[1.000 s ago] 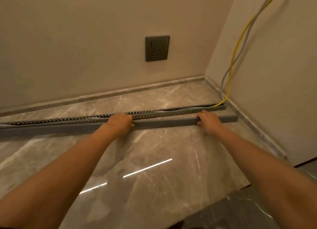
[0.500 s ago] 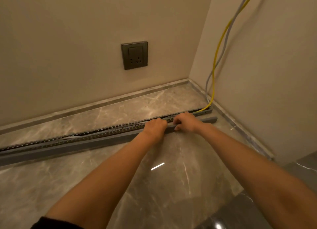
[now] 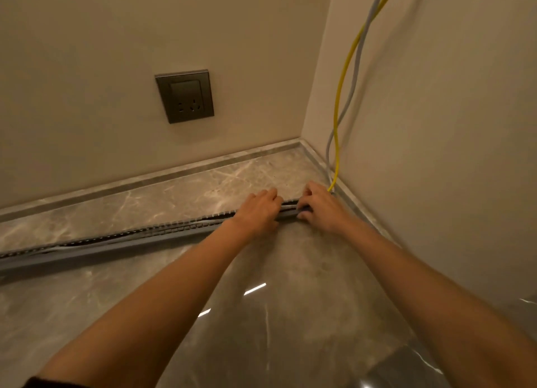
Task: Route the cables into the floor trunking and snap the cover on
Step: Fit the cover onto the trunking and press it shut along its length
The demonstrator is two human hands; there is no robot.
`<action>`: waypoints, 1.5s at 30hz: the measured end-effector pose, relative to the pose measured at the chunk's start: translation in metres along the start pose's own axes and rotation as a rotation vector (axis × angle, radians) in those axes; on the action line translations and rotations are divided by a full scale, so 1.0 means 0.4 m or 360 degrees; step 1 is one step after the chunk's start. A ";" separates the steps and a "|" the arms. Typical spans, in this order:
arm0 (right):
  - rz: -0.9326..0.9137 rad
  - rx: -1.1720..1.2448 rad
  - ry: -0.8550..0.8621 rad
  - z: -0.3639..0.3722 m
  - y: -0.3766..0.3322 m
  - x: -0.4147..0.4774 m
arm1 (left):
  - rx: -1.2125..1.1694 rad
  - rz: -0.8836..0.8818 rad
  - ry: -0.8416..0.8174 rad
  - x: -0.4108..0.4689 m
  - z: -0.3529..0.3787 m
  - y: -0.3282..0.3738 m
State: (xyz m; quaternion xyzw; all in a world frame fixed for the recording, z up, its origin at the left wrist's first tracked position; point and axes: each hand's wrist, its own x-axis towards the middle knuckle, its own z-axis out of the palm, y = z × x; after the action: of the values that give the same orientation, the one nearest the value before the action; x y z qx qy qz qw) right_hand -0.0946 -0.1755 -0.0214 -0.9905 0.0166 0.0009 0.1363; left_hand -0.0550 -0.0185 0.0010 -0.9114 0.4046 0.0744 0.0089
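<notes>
Two bare hands are reaching down to the floor (image 3: 290, 315), close to the far right corner where two walls meet. The left hand (image 3: 258, 210) is lying flat on top of the long grey trunking (image 3: 116, 236), fingers stretched out and pressing down, not wrapped around anything. The right hand (image 3: 319, 207) is sitting just beside it, nearer the corner. Its fingers are curled down over the end of the trunking, and its grip is looking partly closed on something grey there, but it is too hidden to tell if that is the cover or a cable.

The trunking is lying on the floor and running from the left edge toward the far right corner. It is an open channel with small teeth along both sides. Inside it, grey and dark cables are resting, and they are bulging up a little in the middle part. A plain grey cover strip (image 3: 87, 257) is lying along the near side of the trunking, touching it, not yet snapped on.

A yellow cable (image 3: 338, 102) and a grey cable (image 3: 353, 76) are hanging down the right wall and going into the trunking end by the right hand. A dark wall socket (image 3: 186, 97) is sitting on the back wall above the floor.
</notes>
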 end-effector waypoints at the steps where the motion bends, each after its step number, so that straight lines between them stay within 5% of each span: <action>1: 0.0016 0.0077 0.0034 -0.002 0.020 -0.003 | -0.0021 0.0016 -0.0006 0.015 0.001 0.015; 7: 0.0260 0.0536 0.0251 -0.027 0.115 -0.004 | -0.0001 -0.0083 -0.0053 0.066 0.009 0.048; 14: 0.0485 0.0572 0.0253 -0.042 0.171 0.034 | -0.0012 -0.0216 -0.0041 0.085 -0.001 0.038; 20: 0.0522 0.0621 0.0058 -0.051 0.165 0.049 | 0.0025 -0.0245 -0.0068 0.103 -0.009 0.037; 30: 0.0786 0.1388 -0.0058 -0.071 0.187 0.071 | -0.0038 -0.0171 0.0039 0.155 -0.010 0.100; 40: 0.0408 0.0795 -0.0298 -0.080 0.210 0.043 | -0.0273 -0.0212 -0.0082 0.181 -0.025 0.083; 45: 0.0314 0.0720 -0.0169 -0.081 0.206 0.054 | -0.0325 -0.0178 -0.0163 0.188 -0.040 0.074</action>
State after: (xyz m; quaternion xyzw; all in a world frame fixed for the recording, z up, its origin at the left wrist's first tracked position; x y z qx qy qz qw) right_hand -0.0756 -0.2641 -0.0126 -0.9269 0.1058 0.0624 0.3546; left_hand -0.0252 -0.0948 0.0075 -0.9238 0.3425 0.1610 -0.0591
